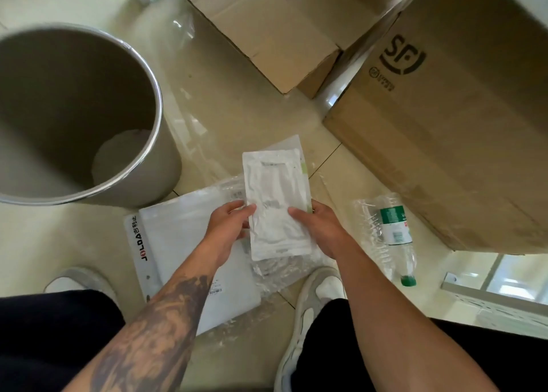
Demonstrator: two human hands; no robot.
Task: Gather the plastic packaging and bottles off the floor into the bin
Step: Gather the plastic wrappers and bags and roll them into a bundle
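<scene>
I hold a white plastic pouch [274, 202] flat between both hands, above the floor. My left hand [229, 228] grips its left edge and my right hand [321, 228] grips its right edge. Beneath it lie crumpled clear plastic wrap [284, 268] and a large white JOLDA plastic sleeve [178, 243]. A clear plastic bottle [397, 237] with a green label and green cap lies on the floor to the right, on more clear wrap. The grey round bin [142, 166] stands open at the left, with something white at its bottom.
Two cardboard boxes stand ahead: an open one [267, 33] at the top centre and a large SF-marked one [459, 125] at the right. My shoes [311, 299] flank the pile. A white metal frame [489, 294] sits at the lower right.
</scene>
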